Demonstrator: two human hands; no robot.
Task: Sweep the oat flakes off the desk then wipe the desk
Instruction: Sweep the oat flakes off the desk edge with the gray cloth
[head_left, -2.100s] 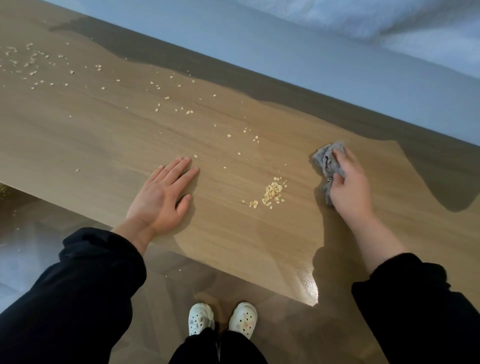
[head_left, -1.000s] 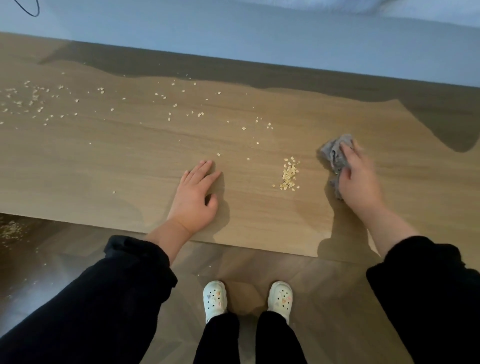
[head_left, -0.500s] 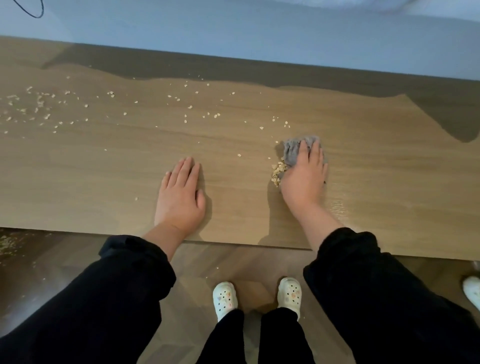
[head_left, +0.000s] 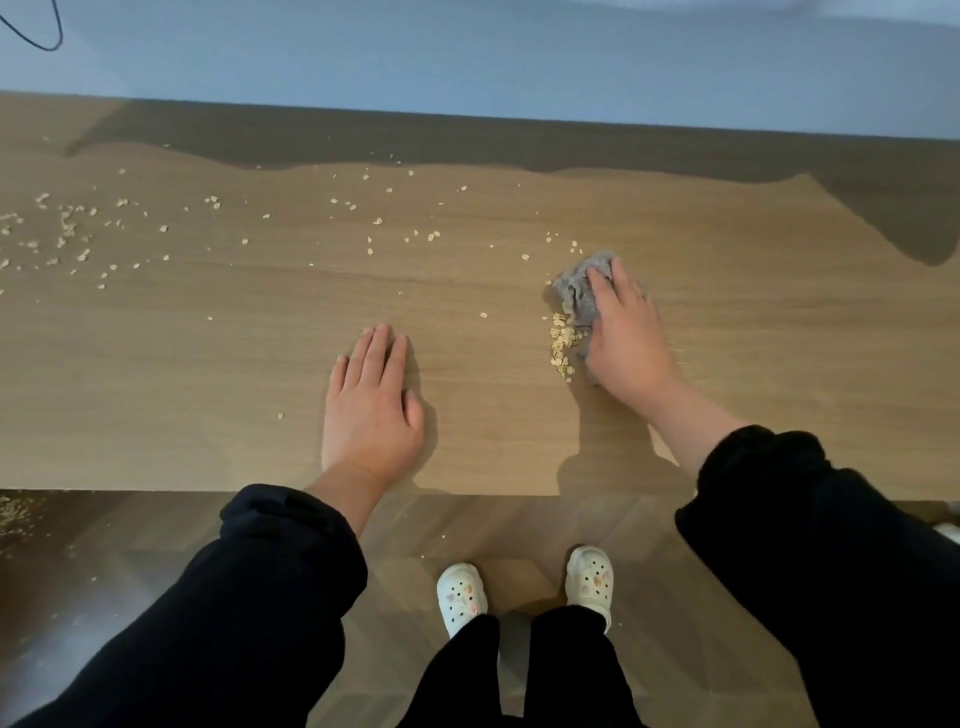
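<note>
Right hand (head_left: 623, 338) presses grey cloth (head_left: 577, 293) down, fingers nearly straight; oat pile (head_left: 562, 345) touches cloth's left side on desk (head_left: 208, 374). Left hand (head_left: 371, 400) flat, holding nothing, near front edge. Mostly bare wood between hands; scattered flakes (head_left: 62, 234) far left

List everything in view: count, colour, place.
desk: one, light wood, across the middle
cloth: one, grey, bunched, right of desk centre
oat pile: one, pale, against the cloth's left edge
scattered oat flakes: many, pale, desk's left and far parts
wall: one, blue-grey, behind the desk
cable: one, black, top left corner
floor: one, brown wood, below the desk
floor flakes: some, pale, far left
clogs: two, white, on the floor
sleeves: two, black, bottom corners
left hand: one, flat on the desk
right hand: one, pressing on the cloth
</note>
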